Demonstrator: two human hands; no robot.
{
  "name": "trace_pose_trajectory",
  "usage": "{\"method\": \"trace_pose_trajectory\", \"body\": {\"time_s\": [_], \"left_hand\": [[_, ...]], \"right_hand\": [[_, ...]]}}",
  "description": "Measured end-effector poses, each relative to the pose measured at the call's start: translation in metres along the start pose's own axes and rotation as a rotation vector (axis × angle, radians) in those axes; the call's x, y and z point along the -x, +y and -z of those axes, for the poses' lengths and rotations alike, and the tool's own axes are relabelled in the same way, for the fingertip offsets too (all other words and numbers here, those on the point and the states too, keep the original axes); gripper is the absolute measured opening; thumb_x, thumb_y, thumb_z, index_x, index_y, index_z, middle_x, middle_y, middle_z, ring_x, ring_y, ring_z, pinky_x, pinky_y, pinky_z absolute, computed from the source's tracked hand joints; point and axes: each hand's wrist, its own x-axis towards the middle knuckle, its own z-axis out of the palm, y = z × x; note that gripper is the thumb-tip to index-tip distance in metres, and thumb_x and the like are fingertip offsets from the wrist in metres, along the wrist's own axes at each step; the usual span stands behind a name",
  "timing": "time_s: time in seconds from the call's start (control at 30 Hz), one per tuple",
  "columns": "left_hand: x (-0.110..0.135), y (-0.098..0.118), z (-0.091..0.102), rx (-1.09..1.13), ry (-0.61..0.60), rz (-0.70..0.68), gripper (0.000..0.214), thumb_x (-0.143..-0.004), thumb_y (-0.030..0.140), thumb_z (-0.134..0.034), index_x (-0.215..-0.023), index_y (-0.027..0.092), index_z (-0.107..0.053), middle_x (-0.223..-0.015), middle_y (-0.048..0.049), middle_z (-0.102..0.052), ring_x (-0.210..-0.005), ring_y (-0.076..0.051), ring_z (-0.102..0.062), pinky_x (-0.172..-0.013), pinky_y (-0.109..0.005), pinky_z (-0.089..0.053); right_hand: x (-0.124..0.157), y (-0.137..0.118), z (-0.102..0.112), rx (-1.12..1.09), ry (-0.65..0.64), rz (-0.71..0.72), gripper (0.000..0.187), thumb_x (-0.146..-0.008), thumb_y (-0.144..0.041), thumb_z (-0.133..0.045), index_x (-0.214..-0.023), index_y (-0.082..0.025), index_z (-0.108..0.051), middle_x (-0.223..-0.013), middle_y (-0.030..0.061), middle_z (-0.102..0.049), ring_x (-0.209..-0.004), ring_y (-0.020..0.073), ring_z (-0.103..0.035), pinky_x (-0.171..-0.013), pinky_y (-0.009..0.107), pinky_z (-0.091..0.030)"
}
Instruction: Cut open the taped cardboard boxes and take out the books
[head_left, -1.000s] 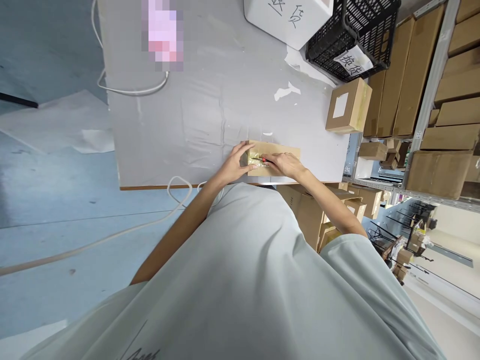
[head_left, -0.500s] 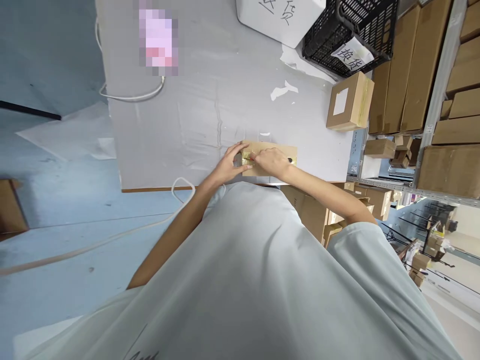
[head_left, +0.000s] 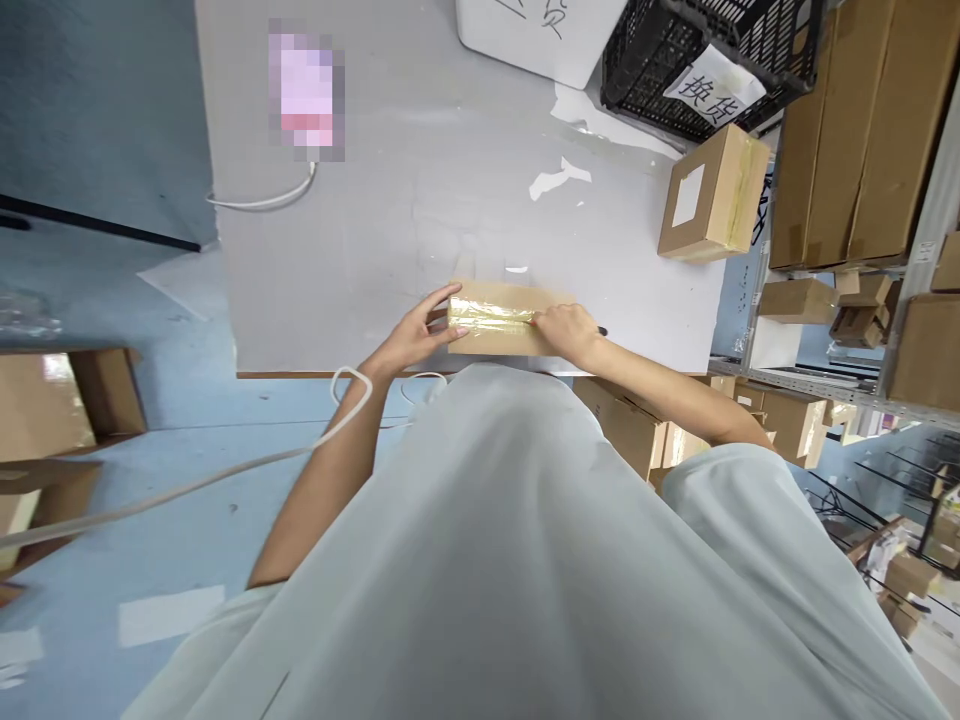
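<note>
A small, long cardboard box (head_left: 480,345) lies near the table's front edge, with shiny clear-yellow tape (head_left: 491,318) running along its top. My left hand (head_left: 416,330) steadies the left end of the box, thumb on the near side and fingers towards the far side. Over the right part of the box, my right hand (head_left: 568,328) is closed, its fingertips down at the tape's middle line. From the heel of that hand pokes the black end of a slim tool (head_left: 603,331); the rest is hidden in the fist.
Further back on the grey table (head_left: 337,260) are a taped carton (head_left: 694,200), a black crate (head_left: 660,80), a white bin (head_left: 532,40), paper scraps (head_left: 559,178) and a blurred-out item (head_left: 306,95) on a white cable (head_left: 262,205). Shelves with cartons (head_left: 795,300) stand right; open boxes (head_left: 112,390) lie left.
My right hand has slid to the right along the tape, uncovering more of it. The box and my left hand have shifted a little to the left.
</note>
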Motion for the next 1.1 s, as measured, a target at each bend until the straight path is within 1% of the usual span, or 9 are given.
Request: {"method": "trace_pose_trajectory", "body": {"time_s": [0.1, 0.17, 0.23, 0.33, 0.43, 0.7, 0.83, 1.0, 1.1], "left_hand": [[0.000, 0.009, -0.003, -0.036, 0.054, 0.064, 0.094, -0.086, 0.065, -0.089, -0.168, 0.030, -0.060, -0.174, -0.0175, -0.060, -0.152, -0.040, -0.066, -0.121, -0.059, -0.063], [-0.002, 0.017, -0.014, -0.069, 0.123, 0.125, 0.083, -0.086, 0.052, -0.088, -0.162, 0.032, -0.060, -0.167, -0.0156, -0.065, -0.148, -0.036, -0.068, -0.120, -0.057, -0.063], [-0.009, 0.027, -0.033, -0.138, 0.256, 0.177, 0.069, -0.089, 0.045, -0.084, -0.153, 0.030, -0.059, -0.157, -0.0152, -0.068, -0.142, -0.034, -0.070, -0.119, -0.054, -0.063], [-0.025, 0.040, -0.068, -0.314, 0.546, 0.245, 0.046, -0.099, 0.046, -0.076, -0.134, 0.026, -0.053, -0.143, -0.0157, -0.067, -0.137, -0.034, -0.070, -0.123, -0.055, -0.057], [-0.037, 0.044, -0.094, -0.439, 0.731, 0.282, 0.040, -0.103, 0.049, -0.074, -0.122, 0.027, -0.046, -0.137, -0.0154, -0.065, -0.135, -0.037, -0.067, -0.127, -0.058, -0.049], [-0.038, 0.029, -0.099, -0.550, 0.777, 0.254, 0.039, -0.105, 0.053, -0.075, -0.118, 0.029, -0.047, -0.130, -0.0111, -0.068, -0.126, -0.036, -0.072, -0.116, -0.053, -0.057], [-0.040, 0.024, -0.100, -0.574, 0.773, 0.236, 0.039, -0.106, 0.055, -0.075, -0.120, 0.029, -0.049, -0.128, -0.0103, -0.069, -0.124, -0.035, -0.073, -0.111, -0.049, -0.059], [-0.039, 0.025, -0.099, -0.543, 0.753, 0.228, 0.036, -0.108, 0.053, -0.072, -0.121, 0.029, -0.049, -0.131, -0.0110, -0.067, -0.131, -0.035, -0.071, -0.112, -0.047, -0.057], [-0.038, 0.025, -0.098, -0.529, 0.738, 0.230, 0.036, -0.109, 0.054, -0.070, -0.121, 0.029, -0.048, -0.131, -0.0111, -0.067, -0.130, -0.035, -0.071, -0.112, -0.048, -0.057]], "right_hand": [[0.022, 0.036, -0.015, 0.025, -0.013, -0.087, 0.047, -0.113, 0.002, -0.045, -0.147, -0.011, -0.075, -0.133, 0.0243, -0.085, -0.131, 0.0327, -0.083, -0.103, 0.040, -0.064], [0.029, 0.050, -0.023, 0.016, -0.005, -0.074, 0.046, -0.113, 0.002, -0.046, -0.146, -0.011, -0.075, -0.131, 0.0232, -0.086, -0.129, 0.0316, -0.084, -0.102, 0.039, -0.064], [0.028, 0.056, -0.026, -0.006, 0.003, -0.037, 0.046, -0.113, 0.003, -0.045, -0.143, -0.010, -0.077, -0.131, 0.0235, -0.086, -0.128, 0.0317, -0.085, -0.101, 0.039, -0.065], [0.023, 0.059, -0.027, -0.048, 0.023, 0.017, 0.046, -0.112, 0.004, -0.043, -0.139, -0.007, -0.078, -0.132, 0.0243, -0.086, -0.127, 0.0323, -0.085, -0.101, 0.039, -0.066], [0.021, 0.063, -0.029, -0.071, 0.040, 0.054, 0.044, -0.111, 0.005, -0.046, -0.137, -0.008, -0.079, -0.133, 0.0234, -0.086, -0.127, 0.0317, -0.085, -0.101, 0.038, -0.066], [0.033, 0.092, -0.053, -0.096, 0.050, 0.054, 0.042, -0.105, 0.001, -0.061, -0.143, -0.009, -0.077, -0.119, 0.0224, -0.088, -0.115, 0.0331, -0.087, -0.098, 0.038, -0.064], [0.032, 0.106, -0.068, -0.118, 0.062, 0.056, 0.043, -0.112, -0.003, -0.051, -0.147, -0.012, -0.075, -0.120, 0.0221, -0.088, -0.115, 0.0332, -0.087, -0.097, 0.040, -0.062], [0.028, 0.130, -0.089, -0.155, 0.058, 0.089, 0.047, -0.126, -0.033, -0.041, -0.164, -0.023, -0.066, -0.130, 0.0202, -0.086, -0.118, 0.0331, -0.084, -0.093, 0.039, -0.058], [0.020, 0.137, -0.102, -0.201, 0.085, 0.121, 0.049, -0.128, -0.039, -0.038, -0.169, -0.029, -0.062, -0.140, 0.0147, -0.084, -0.120, 0.0301, -0.083, -0.092, 0.035, -0.055]]}}
